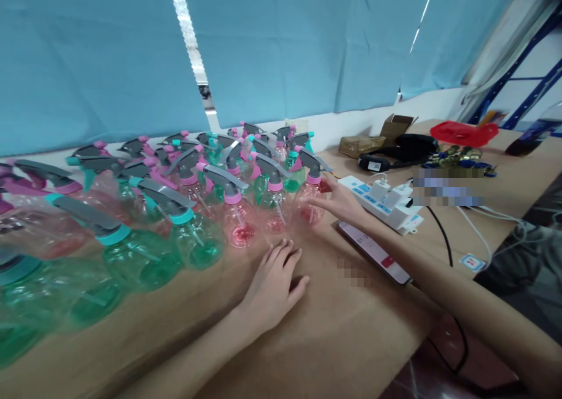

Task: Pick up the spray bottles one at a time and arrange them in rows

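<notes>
My right hand is wrapped round the side of a clear pink spray bottle with a grey trigger head and a pink collar. This bottle stands upright on the table at the right end of the front row. Its thumb lies across the bottle, while the other fingers are partly hidden behind it. My left hand lies palm down on the tabletop, fingers stretched out and holding nothing. Just beyond its fingertips are another pink spray bottle and a green spray bottle.
Many more pink and green spray bottles crowd the left and back. A lit phone lies under my right forearm. Beyond it are a white power strip with plugs, black headphones, a cardboard box and a red tray.
</notes>
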Demonstrator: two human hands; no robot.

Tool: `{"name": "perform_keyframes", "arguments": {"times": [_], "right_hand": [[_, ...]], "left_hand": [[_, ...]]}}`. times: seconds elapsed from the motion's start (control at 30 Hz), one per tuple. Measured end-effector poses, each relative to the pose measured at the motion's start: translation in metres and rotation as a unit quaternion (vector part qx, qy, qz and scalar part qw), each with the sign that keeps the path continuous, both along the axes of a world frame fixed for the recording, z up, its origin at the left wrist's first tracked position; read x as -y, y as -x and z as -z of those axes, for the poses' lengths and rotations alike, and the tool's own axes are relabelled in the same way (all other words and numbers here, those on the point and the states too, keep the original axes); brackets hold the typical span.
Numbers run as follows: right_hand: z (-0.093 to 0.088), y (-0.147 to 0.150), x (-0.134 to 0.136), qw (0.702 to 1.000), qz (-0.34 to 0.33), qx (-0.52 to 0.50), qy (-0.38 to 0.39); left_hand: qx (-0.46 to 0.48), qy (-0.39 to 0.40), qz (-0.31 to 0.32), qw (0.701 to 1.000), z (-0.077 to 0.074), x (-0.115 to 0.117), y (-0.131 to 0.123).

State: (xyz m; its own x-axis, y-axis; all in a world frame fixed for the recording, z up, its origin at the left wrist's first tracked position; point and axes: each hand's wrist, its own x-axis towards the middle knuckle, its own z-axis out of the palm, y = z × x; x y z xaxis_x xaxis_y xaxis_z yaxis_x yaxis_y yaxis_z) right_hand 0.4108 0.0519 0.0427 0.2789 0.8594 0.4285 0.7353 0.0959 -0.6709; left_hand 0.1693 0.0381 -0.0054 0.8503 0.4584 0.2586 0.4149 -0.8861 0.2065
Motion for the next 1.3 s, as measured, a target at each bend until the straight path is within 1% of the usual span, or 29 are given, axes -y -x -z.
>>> {"name": "perform_keyframes", "arguments": {"times": [0.1,0.17,0.27,0.33,0.43,0.53,0.67,0.73,0.8,0.87,0.97,1.03,1.1,1.2,1.3], "right_hand": [[-0.004,0.001,0.015,1.000,0.013,0.007,0.006],[-0.006,0.005,0.029,1.000,0.017,0.012,0.007],[-0.007,0.017,0.055,0.999,0.017,0.028,0.001],[-0.007,0.030,0.071,1.000,-0.006,0.030,0.004],[-0.008,0.052,0.089,0.999,-0.022,0.027,0.002],[-0.011,0.076,0.099,0.998,-0.055,0.039,0.016],[-0.021,0.110,0.108,0.993,-0.105,0.048,0.020],[-0.028,0.125,0.110,0.988,-0.138,0.063,0.033],[-0.033,0.138,0.109,0.980,-0.174,0.087,0.030],[-0.036,0.150,0.104,0.976,-0.200,0.079,0.020],[-0.039,0.171,0.095,0.971,-0.239,-0.008,0.016],[-0.041,0.188,0.090,0.959,-0.272,-0.074,0.007],[-0.041,0.207,0.086,0.950,-0.290,-0.116,-0.011],[-0.039,0.230,0.079,0.944,-0.293,-0.147,-0.036],[-0.035,0.243,0.069,0.936,-0.310,-0.161,-0.036]], "left_hand": [[0.018,0.009,0.009,1.000,0.000,-0.001,0.001],[0.041,0.035,0.008,0.999,-0.002,-0.002,0.003],[0.090,0.092,-0.026,0.991,-0.006,-0.001,0.006],[0.126,0.122,-0.049,0.983,-0.008,0.002,0.008],[0.170,0.152,-0.046,0.973,-0.009,0.011,0.012],[0.199,0.166,-0.030,0.965,-0.008,0.021,0.018],[0.234,0.191,-0.044,0.952,-0.005,0.028,0.036],[0.254,0.213,-0.049,0.942,-0.004,0.030,0.050],[0.274,0.237,-0.042,0.931,-0.003,0.031,0.065],[0.276,0.251,-0.031,0.927,-0.004,0.034,0.082],[0.256,0.247,-0.035,0.934,-0.007,0.040,0.107],[0.243,0.233,-0.040,0.941,-0.009,0.044,0.121],[0.227,0.222,-0.038,0.948,-0.011,0.047,0.134],[0.214,0.208,-0.044,0.953,-0.014,0.049,0.147],[0.217,0.196,-0.070,0.954,-0.017,0.047,0.155]]}}
